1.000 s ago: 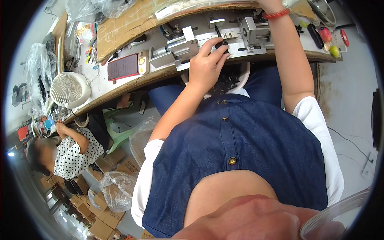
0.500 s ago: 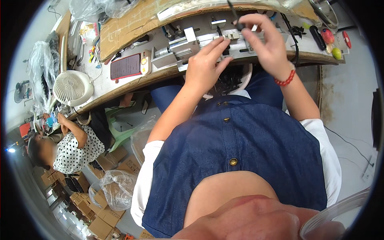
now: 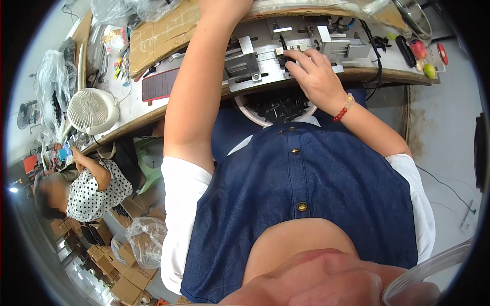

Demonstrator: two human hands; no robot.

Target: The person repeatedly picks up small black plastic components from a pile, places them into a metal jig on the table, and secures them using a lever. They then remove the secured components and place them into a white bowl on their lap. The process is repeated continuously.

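Note:
My right hand (image 3: 319, 76) reaches a metal clamping fixture (image 3: 248, 56) on the workbench. Its thumb and fingertips close around a small black part (image 3: 282, 60) beside a pale block in the fixture's middle; the fingers partly cover it. My left arm stretches across the bench to the far side. Only the back of my left hand (image 3: 224, 7) shows at the top edge, over the cardboard, and its fingers are out of the picture. Below the bench edge, a pale basin (image 3: 244, 109) at my lap holds many thin black pieces.
Left of the fixture lie a red-edged phone (image 3: 155, 86), partly behind my arm, and a white fan (image 3: 93, 112). Cardboard (image 3: 158, 41) covers the bench's back. Black cables (image 3: 378, 56) and fruit (image 3: 418, 48) are at the right. A co-worker (image 3: 92, 188) sits at far left.
My left hand has left the fixture and moved up to the far side. My right hand has come down to the fixture; the dark stick-like tool it held is no longer seen.

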